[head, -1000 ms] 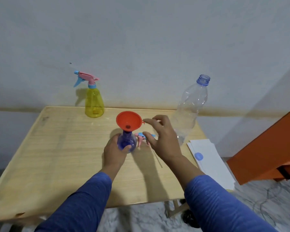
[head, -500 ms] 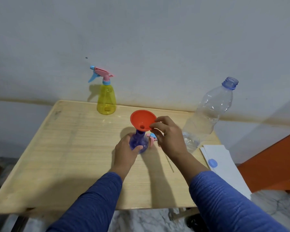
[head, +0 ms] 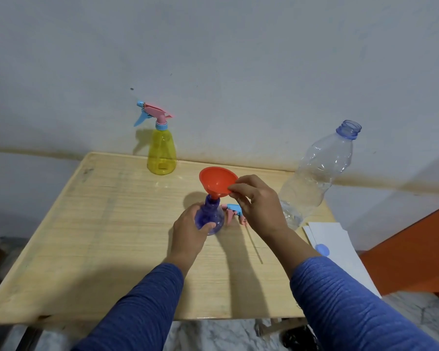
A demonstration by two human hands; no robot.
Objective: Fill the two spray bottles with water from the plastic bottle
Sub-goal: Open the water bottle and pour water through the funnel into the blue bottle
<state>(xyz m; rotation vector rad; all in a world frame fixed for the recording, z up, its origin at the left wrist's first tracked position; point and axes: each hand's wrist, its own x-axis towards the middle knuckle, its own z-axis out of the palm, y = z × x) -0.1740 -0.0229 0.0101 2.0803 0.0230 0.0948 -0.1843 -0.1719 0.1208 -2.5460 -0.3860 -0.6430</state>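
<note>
A blue spray bottle (head: pixel 211 216) stands mid-table without its spray head, and my left hand (head: pixel 192 229) grips its body. An orange funnel (head: pixel 217 182) sits tilted in its neck; my right hand (head: pixel 257 203) pinches the funnel's right rim. The pink and blue spray head (head: pixel 232 210) with its thin dip tube lies on the table just right of the bottle, partly behind my right hand. A yellow spray bottle (head: pixel 161 155) with its spray head on stands at the back. The clear plastic bottle (head: pixel 314 178), uncapped, stands at the right with a little water in the bottom.
The wooden table (head: pixel 99 224) stands against a pale wall. White papers (head: pixel 337 247) with a blue bottle cap (head: pixel 321 250) on them lie at the table's right edge. An orange piece of furniture (head: pixel 416 254) is further right. Marble floor shows below.
My right hand went from hovering beside the funnel to pinching its rim, and the funnel now tilts. The camera view shifted, so everything sits further right in frame.
</note>
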